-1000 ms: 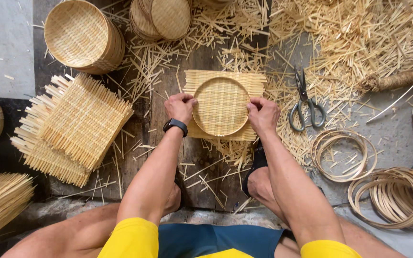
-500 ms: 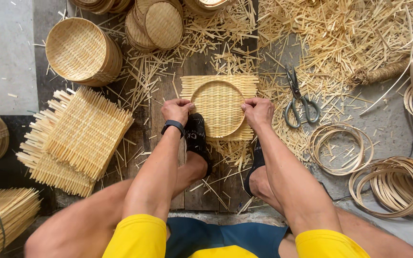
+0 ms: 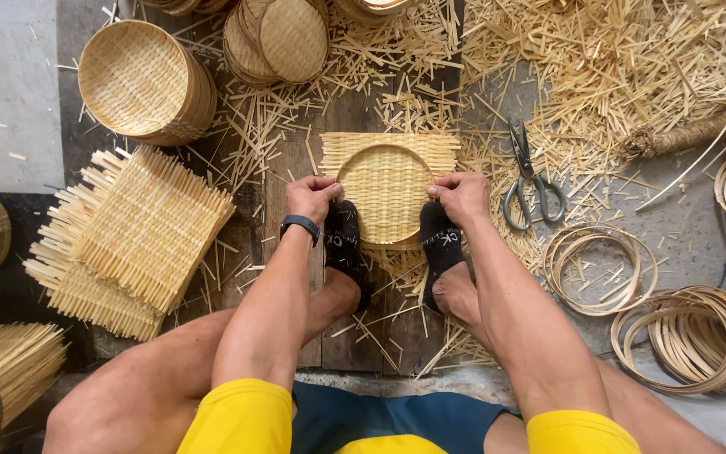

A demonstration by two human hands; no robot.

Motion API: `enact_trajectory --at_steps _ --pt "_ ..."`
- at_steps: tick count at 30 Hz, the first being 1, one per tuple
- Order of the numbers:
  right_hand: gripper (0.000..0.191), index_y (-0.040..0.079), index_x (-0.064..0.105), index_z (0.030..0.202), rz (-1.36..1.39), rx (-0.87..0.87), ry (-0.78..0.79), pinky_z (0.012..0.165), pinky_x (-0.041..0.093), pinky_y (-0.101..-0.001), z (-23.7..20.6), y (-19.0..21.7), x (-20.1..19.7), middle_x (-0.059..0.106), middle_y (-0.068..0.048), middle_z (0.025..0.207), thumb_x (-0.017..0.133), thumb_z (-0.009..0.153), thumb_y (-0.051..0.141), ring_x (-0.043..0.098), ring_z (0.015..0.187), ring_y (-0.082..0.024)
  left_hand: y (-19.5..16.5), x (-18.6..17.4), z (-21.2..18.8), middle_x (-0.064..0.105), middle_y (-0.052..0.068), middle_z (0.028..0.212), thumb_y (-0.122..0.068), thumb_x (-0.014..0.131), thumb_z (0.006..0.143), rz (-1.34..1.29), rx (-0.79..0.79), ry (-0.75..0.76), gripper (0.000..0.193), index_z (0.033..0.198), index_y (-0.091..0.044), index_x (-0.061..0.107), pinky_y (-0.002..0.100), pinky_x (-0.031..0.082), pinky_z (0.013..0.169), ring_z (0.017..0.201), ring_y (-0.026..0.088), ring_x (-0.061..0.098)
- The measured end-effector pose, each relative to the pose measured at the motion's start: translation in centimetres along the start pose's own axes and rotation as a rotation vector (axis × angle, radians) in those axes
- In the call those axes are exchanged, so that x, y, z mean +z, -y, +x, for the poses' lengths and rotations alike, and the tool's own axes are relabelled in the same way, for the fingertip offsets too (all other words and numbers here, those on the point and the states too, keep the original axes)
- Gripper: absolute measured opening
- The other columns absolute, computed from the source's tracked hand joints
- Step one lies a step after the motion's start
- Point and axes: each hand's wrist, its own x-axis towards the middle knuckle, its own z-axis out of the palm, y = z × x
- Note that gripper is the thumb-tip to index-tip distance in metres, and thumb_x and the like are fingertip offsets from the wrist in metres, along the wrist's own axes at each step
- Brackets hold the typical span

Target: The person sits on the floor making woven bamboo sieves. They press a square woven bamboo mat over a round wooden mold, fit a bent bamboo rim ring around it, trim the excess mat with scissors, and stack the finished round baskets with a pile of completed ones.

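Note:
A square woven bamboo mat (image 3: pixel 388 181) lies on the wooden board, with a round bamboo hoop (image 3: pixel 355 164) pressed into its middle. My left hand (image 3: pixel 311 197) grips the mat's left edge; a black watch sits on that wrist. My right hand (image 3: pixel 461 195) grips the right edge. Both my feet in black socks (image 3: pixel 346 244) press on the mat's near corners, one beside each hand.
A stack of square woven mats (image 3: pixel 132 240) lies at left. Finished round baskets (image 3: pixel 140 80) sit at the top left and top middle. Scissors (image 3: pixel 529 181) rest right of the mat. Loose bamboo hoops (image 3: pixel 691 336) pile at right. Bamboo offcuts (image 3: pixel 632 67) litter the floor.
My knees have come up and both socked feet have moved forward onto the mat's near edge. My hands stay on its two sides.

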Motion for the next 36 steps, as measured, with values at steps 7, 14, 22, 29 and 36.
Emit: enact_trajectory --at_steps 7,14,22,29,36 --pt "0.030 0.006 0.082 0.099 -0.327 -0.127 0.064 0.085 0.057 -0.0382 -1.3 4.3 -1.2 0.077 -0.011 0.096 0.087 0.079 0.028 0.072 0.087 -0.023 -2.7 -0.9 1.7 0.078 0.009 0.091 -0.009 0.086 0.074 0.162 -0.098 0.182 0.026 0.099 -0.003 0.078 0.036 0.062 0.078 0.079 0.019 0.075" --pt "0.109 -0.007 0.029 0.150 -0.877 -0.912 0.217 0.119 0.016 -0.0639 -6.5 6.8 7.0 0.020 -0.031 0.156 0.070 0.075 0.061 0.016 0.147 -0.045 -4.8 4.8 4.8 0.067 0.008 0.127 -0.029 0.077 0.091 0.701 1.058 0.176 0.026 0.114 -0.017 0.080 0.045 0.043 0.105 0.121 0.034 0.053" --pt "0.105 -0.004 0.030 0.157 -1.012 -0.996 0.093 0.122 0.009 -0.0639 -5.1 4.6 9.2 0.023 -0.030 0.159 0.067 0.083 0.061 0.018 0.150 -0.046 -2.0 6.2 7.4 0.065 0.001 0.121 -0.035 0.071 0.097 0.489 0.661 0.255 0.018 0.110 -0.027 0.081 0.036 0.055 0.101 0.114 0.021 0.063" --pt "0.061 0.004 0.059 0.139 -0.324 -1.135 -0.061 0.118 0.039 -0.0461 0.2 5.6 3.9 0.060 -0.016 0.143 0.071 0.097 0.045 0.052 0.137 -0.031 -2.0 6.7 7.6 0.058 0.000 0.132 -0.033 0.071 0.089 0.435 0.631 0.253 0.019 0.104 -0.030 0.081 0.037 0.057 0.092 0.103 0.024 0.063" --pt "0.022 0.008 0.079 0.110 0.065 -0.612 0.026 0.079 0.058 -0.0317 6.8 5.6 5.3 0.079 -0.009 0.099 0.068 0.101 0.025 0.075 0.087 -0.018 -2.5 7.4 9.3 0.070 0.004 0.099 -0.033 0.061 0.105 0.582 0.601 0.340 0.025 0.107 -0.015 0.078 0.038 0.055 0.081 0.090 0.021 0.067"
